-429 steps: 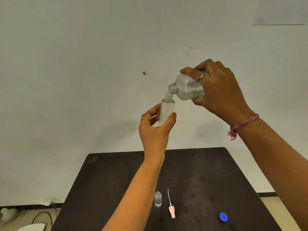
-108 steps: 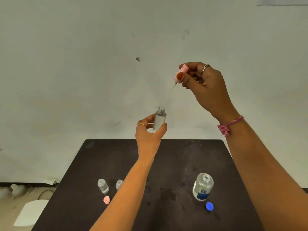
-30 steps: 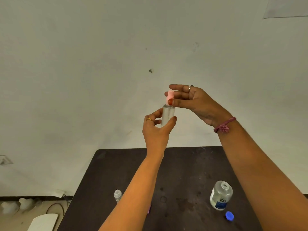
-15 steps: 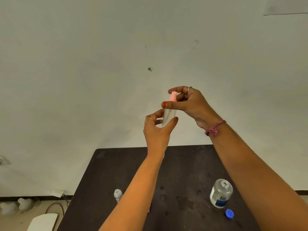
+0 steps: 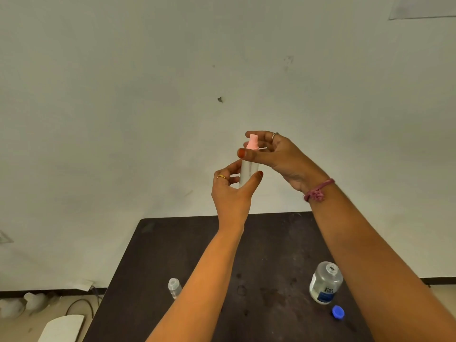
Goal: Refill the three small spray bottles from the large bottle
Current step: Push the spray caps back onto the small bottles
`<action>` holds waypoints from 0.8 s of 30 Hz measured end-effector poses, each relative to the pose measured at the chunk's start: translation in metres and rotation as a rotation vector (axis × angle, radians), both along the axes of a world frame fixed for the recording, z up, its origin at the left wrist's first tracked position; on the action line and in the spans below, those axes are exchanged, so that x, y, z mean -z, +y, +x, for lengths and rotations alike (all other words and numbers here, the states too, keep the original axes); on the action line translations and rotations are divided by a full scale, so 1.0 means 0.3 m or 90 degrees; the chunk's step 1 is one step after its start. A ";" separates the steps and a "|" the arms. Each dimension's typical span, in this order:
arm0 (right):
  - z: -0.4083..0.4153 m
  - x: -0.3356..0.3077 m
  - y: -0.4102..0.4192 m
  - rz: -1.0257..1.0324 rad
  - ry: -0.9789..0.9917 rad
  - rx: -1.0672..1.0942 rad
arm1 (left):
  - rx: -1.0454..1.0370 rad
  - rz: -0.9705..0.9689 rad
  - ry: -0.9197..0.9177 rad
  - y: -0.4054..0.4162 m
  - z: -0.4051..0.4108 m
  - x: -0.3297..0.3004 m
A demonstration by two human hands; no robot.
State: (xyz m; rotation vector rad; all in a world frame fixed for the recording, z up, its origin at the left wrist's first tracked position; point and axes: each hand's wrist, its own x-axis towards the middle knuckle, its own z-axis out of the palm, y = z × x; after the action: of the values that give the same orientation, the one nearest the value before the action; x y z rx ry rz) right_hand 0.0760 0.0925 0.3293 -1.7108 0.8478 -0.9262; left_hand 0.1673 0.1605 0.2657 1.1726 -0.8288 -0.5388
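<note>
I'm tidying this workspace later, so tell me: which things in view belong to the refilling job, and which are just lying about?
Part of the job:
- small spray bottle, held by the left hand
- pink spray cap, pinched by the right hand
- large bottle, uncapped
- blue cap
- another small bottle on the table

Lying about:
- cable on the floor
- paper on the wall

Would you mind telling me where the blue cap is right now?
In the head view, the blue cap lies on the dark table near its right front, just beside the base of the uncapped large bottle.
</note>
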 end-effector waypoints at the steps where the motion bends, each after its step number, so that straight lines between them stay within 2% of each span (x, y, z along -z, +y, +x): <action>1: -0.017 -0.002 -0.006 0.014 0.001 -0.037 | -0.001 -0.003 -0.002 0.000 0.004 0.000; 4: -0.042 0.003 -0.005 0.008 -0.052 -0.084 | -0.004 -0.005 -0.008 -0.001 0.009 0.000; 9: 0.005 0.025 0.012 0.016 -0.126 0.046 | -0.010 0.004 0.010 -0.011 0.003 0.013; 13: 0.016 0.035 0.021 0.064 -0.145 0.060 | 0.015 0.039 -0.009 -0.010 0.008 0.013; 16: -0.014 0.014 0.008 0.059 -0.143 0.014 | 0.201 0.085 -0.005 0.001 0.062 0.005; 19: -0.045 -0.014 -0.005 0.056 -0.133 -0.046 | 0.425 0.113 0.143 0.018 0.122 0.002; 21: -0.053 -0.030 -0.010 0.052 -0.105 -0.074 | 0.467 0.112 0.176 0.020 0.140 0.007; 24: -0.056 -0.048 -0.008 0.049 -0.074 -0.113 | 0.450 0.103 0.146 0.016 0.141 0.013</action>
State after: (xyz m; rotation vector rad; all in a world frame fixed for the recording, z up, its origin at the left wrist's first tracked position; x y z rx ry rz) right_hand 0.0592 0.0902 0.3437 -1.6212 0.6361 -0.8529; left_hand 0.2096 0.1653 0.2617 0.9167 -1.0070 -1.3152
